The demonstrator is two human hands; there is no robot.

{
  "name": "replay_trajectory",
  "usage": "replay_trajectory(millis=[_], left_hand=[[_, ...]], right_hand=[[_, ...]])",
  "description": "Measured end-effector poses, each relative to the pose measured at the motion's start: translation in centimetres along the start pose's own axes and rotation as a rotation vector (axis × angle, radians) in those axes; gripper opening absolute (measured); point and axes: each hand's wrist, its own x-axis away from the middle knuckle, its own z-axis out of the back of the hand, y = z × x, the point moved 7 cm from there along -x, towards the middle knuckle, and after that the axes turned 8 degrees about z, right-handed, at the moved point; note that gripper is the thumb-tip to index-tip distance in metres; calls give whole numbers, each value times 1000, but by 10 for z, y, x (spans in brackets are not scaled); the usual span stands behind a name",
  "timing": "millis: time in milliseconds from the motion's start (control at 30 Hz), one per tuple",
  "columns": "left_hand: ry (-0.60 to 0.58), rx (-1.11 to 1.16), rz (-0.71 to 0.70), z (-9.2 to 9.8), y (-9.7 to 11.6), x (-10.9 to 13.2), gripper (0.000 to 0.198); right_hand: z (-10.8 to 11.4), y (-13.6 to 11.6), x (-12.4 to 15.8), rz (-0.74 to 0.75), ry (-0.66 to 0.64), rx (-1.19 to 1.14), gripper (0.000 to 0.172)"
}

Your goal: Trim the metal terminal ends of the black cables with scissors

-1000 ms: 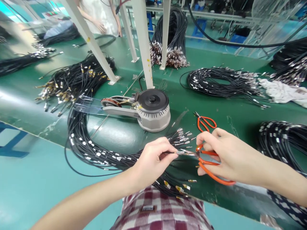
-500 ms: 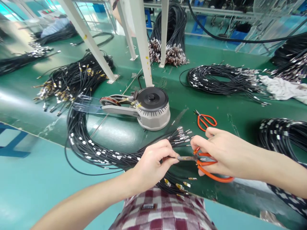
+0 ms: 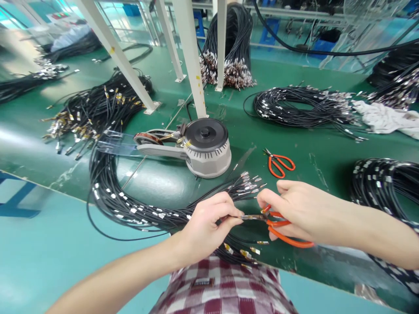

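My left hand (image 3: 212, 222) pinches the end of a black cable, mostly hidden by the fingers. In my right hand (image 3: 294, 209) are orange-handled scissors (image 3: 290, 237), their blades pointing left and touching the cable end at my left fingertips. A bundle of black cables (image 3: 134, 213) with white labels curves from the left under my left hand. Its silver-tipped ends (image 3: 248, 184) fan out just above my hands. Several ends with yellow tape (image 3: 245, 254) hang below my left hand.
A second pair of orange scissors (image 3: 281, 165) lies beyond my right hand. The round grey tape dispenser (image 3: 207, 148) stands mid-table before white posts (image 3: 193, 65). More cable coils (image 3: 291, 107) lie at the right and a heap of cables (image 3: 94, 109) at the left. A white cloth (image 3: 386, 115) lies far right.
The scissor handles in my right hand have come slightly closer together, and the hand has shifted a little left. My left hand keeps its pinch. The whole view has shifted slightly.
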Motion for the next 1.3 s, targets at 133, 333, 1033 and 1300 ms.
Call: replay_trajectory(millis=[133,333,1033,1300], left_hand=[[-9,-6,-12,0,0,1,14],[0,-29,-53,0,2,3,14],[30,-77,-112,0,6,9,14],[41,-102,-146,-1,7,13,13]], right_hand=[[6,0,-1,-23,9,-38,30],[8,-6,-1,30,49,104,18],[8,-12,-3,99,69,123,7],[0,-17,-6,129,6,165,17]])
